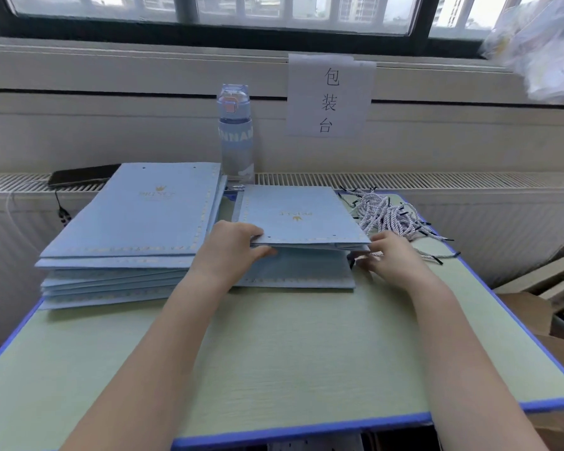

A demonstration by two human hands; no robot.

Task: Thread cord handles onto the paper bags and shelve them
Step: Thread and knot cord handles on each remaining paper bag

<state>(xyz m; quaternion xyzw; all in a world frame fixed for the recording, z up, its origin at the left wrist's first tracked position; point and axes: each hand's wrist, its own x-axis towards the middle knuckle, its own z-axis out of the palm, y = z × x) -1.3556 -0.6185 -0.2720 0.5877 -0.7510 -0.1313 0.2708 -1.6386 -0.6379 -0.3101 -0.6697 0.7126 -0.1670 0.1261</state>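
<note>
While forearms outstretched, left hand (232,249) pinch-tight on the paper bag (293,216) edge; right hand (393,258) grip indiscernible.

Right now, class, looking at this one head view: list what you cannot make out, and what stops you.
Head view:
- Right hand: fingertips in shadow under the lifted bag; whether they hold anything is unclear.
- Gold lettering on the stack of bags: too small, blurred.
- Phone: right end covered by the stack.
- Bottle: base hidden behind the bags.
</note>
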